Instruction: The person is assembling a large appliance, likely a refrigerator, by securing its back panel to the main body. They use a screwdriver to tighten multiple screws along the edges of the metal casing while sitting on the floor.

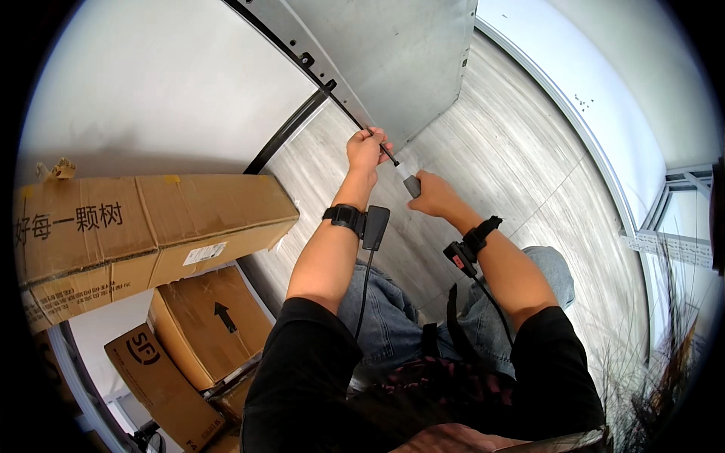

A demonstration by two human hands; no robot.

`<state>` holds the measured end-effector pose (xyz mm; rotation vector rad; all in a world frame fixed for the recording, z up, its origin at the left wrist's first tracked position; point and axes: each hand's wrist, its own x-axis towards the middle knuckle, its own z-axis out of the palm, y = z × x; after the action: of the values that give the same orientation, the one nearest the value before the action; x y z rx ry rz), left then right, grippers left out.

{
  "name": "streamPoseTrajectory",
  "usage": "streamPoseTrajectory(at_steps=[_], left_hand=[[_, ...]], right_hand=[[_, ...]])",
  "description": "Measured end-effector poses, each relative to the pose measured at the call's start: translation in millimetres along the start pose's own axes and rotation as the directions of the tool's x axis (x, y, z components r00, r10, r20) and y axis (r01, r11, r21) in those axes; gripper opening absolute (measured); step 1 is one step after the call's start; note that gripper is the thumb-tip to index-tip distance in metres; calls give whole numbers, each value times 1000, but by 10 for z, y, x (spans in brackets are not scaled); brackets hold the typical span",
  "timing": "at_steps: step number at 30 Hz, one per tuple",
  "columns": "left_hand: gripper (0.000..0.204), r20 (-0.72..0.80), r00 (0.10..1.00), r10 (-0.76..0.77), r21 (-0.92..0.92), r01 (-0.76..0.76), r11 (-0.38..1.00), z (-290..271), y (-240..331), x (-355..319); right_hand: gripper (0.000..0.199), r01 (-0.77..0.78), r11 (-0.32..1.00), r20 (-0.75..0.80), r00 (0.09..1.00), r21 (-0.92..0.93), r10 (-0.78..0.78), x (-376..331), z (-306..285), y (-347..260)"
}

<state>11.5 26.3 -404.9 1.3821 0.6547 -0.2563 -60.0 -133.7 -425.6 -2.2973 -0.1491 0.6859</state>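
A long thin black rod [349, 113] runs down along the edge of a grey metal cabinet door [400, 68]. Its lower end sticks out past my left hand [366, 149], whose fingers are closed around it near the bottom. Just right of that end, my right hand [436, 195] is wrapped round a tool with a dark grey handle [411, 186]. The tool's pale front part points toward the rod's tip; whether they touch I cannot tell, and its exact kind is unclear.
A long cardboard box [226, 204] lies at the left, above a brown carton [215, 317] and a smaller box [162, 385]. Wood-look floor [521, 136] lies beneath the hands. A white frame [596, 128] curves along the right. Cables hang from black wrist devices [375, 228].
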Motion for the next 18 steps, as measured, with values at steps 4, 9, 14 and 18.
streamPoseTrajectory(at_steps=[4, 9, 14, 18], left_hand=[[12, -16, 1000, 9, 56, -8, 998, 35, 2, -44], [13, -18, 1000, 3, 21, -2, 1000, 30, 22, -71], [11, -7, 1000, -3, -57, 2, 998, 14, 13, -43], [7, 14, 1000, 4, -29, -4, 1000, 23, 26, -60]], right_hand=[[51, -9, 1000, -26, 1000, -19, 9, -19, 21, 15], [53, -158, 965, 150, 980, 211, 128, 10, -19, -42], [57, -146, 974, 149, 982, 172, 121, 19, -16, -35], [57, -62, 995, 45, 997, 79, 59, -15, 14, 0]])
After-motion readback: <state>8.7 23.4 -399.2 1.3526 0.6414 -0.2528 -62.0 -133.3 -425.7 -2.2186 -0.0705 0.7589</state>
